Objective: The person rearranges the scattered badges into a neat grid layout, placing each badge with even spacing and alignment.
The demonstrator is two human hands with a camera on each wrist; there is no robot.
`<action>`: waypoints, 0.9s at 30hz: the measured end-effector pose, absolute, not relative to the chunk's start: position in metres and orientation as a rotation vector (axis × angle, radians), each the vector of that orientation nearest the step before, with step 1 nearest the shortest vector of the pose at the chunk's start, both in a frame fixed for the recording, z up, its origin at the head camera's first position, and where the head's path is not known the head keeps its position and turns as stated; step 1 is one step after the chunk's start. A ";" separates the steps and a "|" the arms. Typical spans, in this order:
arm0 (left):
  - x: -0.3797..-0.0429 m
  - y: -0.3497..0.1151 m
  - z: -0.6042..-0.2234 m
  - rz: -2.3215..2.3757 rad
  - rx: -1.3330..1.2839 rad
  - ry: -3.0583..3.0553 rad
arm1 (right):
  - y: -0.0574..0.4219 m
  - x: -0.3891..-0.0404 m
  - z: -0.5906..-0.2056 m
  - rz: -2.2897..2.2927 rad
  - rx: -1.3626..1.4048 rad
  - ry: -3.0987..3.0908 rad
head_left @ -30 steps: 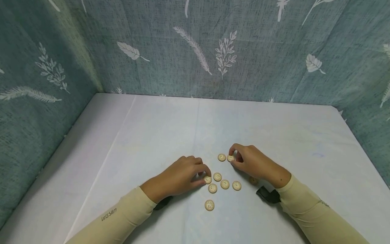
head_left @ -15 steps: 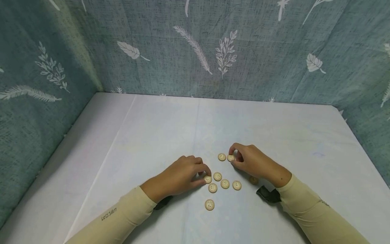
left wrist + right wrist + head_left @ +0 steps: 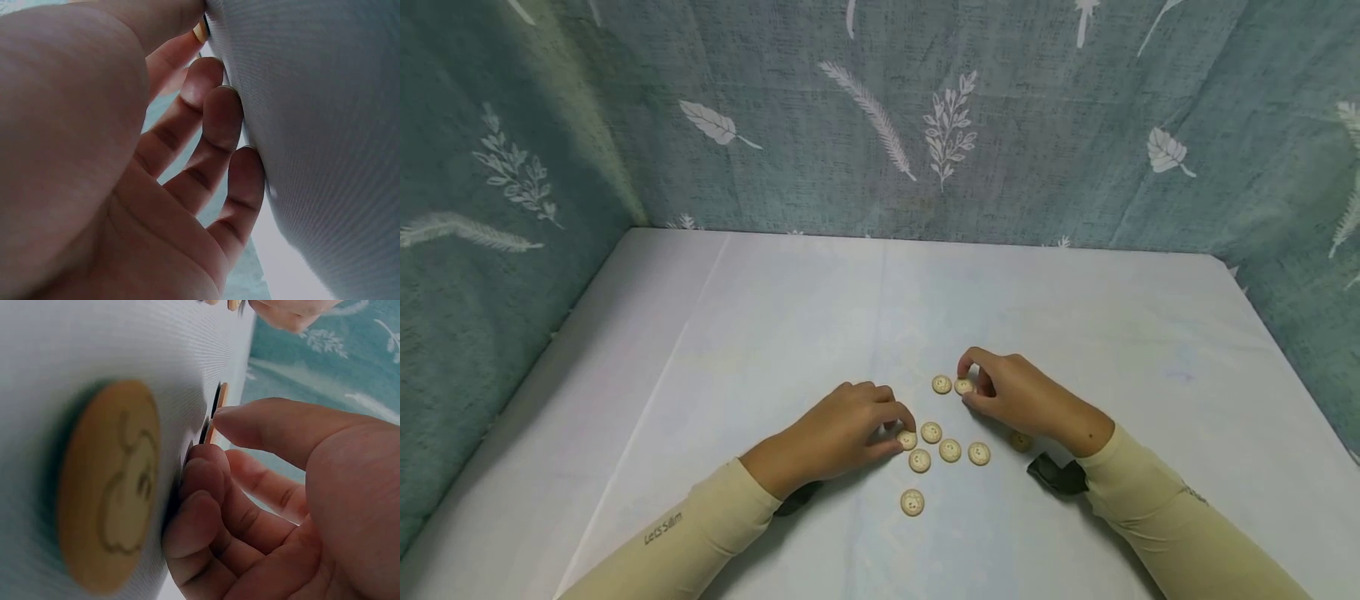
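Note:
Small round wooden discs with dark line drawings lie flat on the white cloth. My left hand (image 3: 842, 427) pinches one wooden disc (image 3: 907, 440) between thumb and index finger at the left side of the group. Farther back and to the right, my right hand (image 3: 1017, 395) grips another disc (image 3: 964, 387) by its edges; a neighbouring disc (image 3: 942, 384) lies just left of it. In the left wrist view the other fingertips (image 3: 222, 119) rest against the cloth, and only a sliver of the held disc (image 3: 200, 31) shows. Close to the right wrist camera is a disc with an animal-like drawing (image 3: 112, 487).
Between the hands lie several more discs, among them one in the middle (image 3: 950, 451) and one nearer the front (image 3: 912, 502). Another disc (image 3: 1020, 442) sits partly under the right wrist. The white-covered table (image 3: 790, 317) meets a green leaf-patterned curtain (image 3: 820, 167) behind and at the sides.
The head view has shifted slightly, so everything appears a little farther left. Both hands keep the same grip on their discs, and the other discs stay put.

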State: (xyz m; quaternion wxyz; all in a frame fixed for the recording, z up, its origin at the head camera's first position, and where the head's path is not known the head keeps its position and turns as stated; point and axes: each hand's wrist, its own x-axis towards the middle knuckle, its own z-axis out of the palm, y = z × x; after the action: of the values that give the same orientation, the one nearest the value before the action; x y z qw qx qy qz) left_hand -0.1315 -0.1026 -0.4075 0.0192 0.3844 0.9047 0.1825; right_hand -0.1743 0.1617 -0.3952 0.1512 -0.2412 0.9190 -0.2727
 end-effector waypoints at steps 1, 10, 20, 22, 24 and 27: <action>-0.132 -0.103 -0.407 0.566 1.195 2.814 | 0.161 -0.174 -0.395 -0.784 -0.699 2.639; -0.132 -0.103 -0.409 0.563 1.194 2.811 | 0.162 -0.174 -0.394 -0.802 -0.735 2.597; -0.132 -0.102 -0.408 0.556 1.181 2.804 | 0.162 -0.169 -0.392 -0.772 -0.806 2.577; -0.131 -0.101 -0.409 0.545 1.171 2.798 | 0.161 -0.166 -0.392 -0.741 -0.843 2.569; -0.130 -0.102 -0.410 0.537 1.170 2.803 | 0.161 -0.164 -0.392 -0.717 -0.880 2.567; -0.131 -0.102 -0.410 0.526 1.187 2.815 | 0.160 -0.164 -0.390 -0.709 -0.911 2.556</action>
State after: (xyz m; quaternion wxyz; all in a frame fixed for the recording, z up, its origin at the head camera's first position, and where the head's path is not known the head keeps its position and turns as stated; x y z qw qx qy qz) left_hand -0.1311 -0.1019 -0.4098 0.0206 0.3827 0.9079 0.1698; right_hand -0.1637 0.1602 -0.3897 0.1676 -0.3203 0.8985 -0.2491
